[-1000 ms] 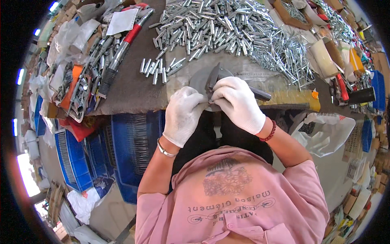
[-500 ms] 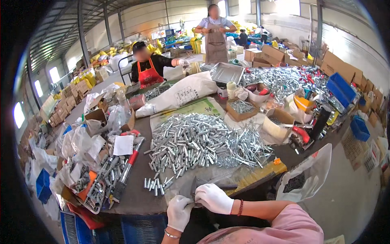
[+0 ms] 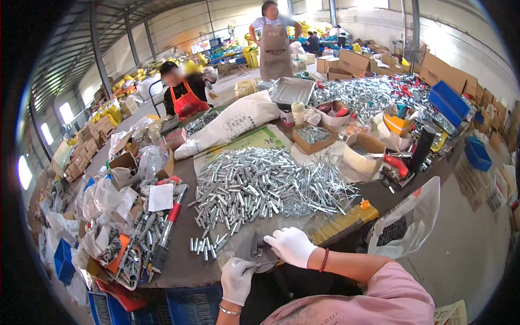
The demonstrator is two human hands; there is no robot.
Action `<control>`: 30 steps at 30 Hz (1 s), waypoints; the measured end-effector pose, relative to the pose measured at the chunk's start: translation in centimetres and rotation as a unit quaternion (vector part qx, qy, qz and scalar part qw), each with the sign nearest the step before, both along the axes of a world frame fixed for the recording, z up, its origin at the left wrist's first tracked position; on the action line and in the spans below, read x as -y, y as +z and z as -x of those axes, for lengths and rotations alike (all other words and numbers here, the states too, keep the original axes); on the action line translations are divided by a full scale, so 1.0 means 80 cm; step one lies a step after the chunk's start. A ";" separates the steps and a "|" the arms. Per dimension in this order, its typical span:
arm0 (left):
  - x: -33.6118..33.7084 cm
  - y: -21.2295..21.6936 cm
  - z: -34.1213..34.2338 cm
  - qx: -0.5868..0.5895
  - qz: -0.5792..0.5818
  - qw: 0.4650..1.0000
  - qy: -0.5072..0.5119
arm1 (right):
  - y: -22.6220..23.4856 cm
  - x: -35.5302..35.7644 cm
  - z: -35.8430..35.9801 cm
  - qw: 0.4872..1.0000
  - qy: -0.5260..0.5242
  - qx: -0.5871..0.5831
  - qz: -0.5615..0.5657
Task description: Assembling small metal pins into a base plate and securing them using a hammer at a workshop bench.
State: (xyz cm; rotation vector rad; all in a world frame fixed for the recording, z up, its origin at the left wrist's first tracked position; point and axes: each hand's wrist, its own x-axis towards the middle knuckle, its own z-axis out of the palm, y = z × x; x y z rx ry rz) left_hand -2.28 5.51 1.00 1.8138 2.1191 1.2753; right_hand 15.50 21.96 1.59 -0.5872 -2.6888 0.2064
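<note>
at the near edge of the surface (image 3: 179, 265) our gloved right hand (image 3: 291, 246) presses on a small dark metal piece (image 3: 257, 249) while our left hand (image 3: 237, 279) pinches a thin pin (image 3: 265, 264), its long axis pointing right toward that piece, the heap of silver tubes (image 3: 254, 187) lying farther in.

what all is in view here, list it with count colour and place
metal sleeves: large heap, silver, table centre
long pins: heap, silver, right of the sleeves
woven sack: one, white, behind the heap
metal tray: one, grey, far table end
cardboard boxes: several, brown, right of centre
long-handled tool: one, red and black, left of the heap
plastic bag: one, clear, hanging at the table's right edge
crates: several, blue, far right
co-workers: two in aprons, far side
small dark part: one, under both hands
left hand: white glove, gripping a thin pin
right hand: white glove, on the part
</note>
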 end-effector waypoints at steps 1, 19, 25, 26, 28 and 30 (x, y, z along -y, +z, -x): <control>-0.001 0.001 0.003 0.004 0.003 1.000 -0.008 | -0.003 -0.005 0.004 1.000 0.004 -0.008 0.027; -0.009 -0.014 0.010 0.016 0.005 1.000 -0.011 | 0.022 0.038 -0.043 0.988 0.074 -0.103 0.090; -0.006 -0.022 0.012 0.033 0.024 0.999 -0.007 | 0.032 0.027 -0.038 0.983 0.047 -0.066 0.166; -0.007 -0.021 0.012 0.034 0.024 0.999 -0.008 | 0.035 0.021 -0.034 0.971 0.051 -0.123 0.198; -0.007 -0.019 0.012 0.051 0.010 0.999 -0.011 | 0.050 0.020 -0.033 0.965 0.036 -0.166 0.198; -0.008 -0.020 0.015 0.052 0.018 0.998 -0.013 | 0.061 0.029 -0.039 0.962 0.031 -0.212 0.168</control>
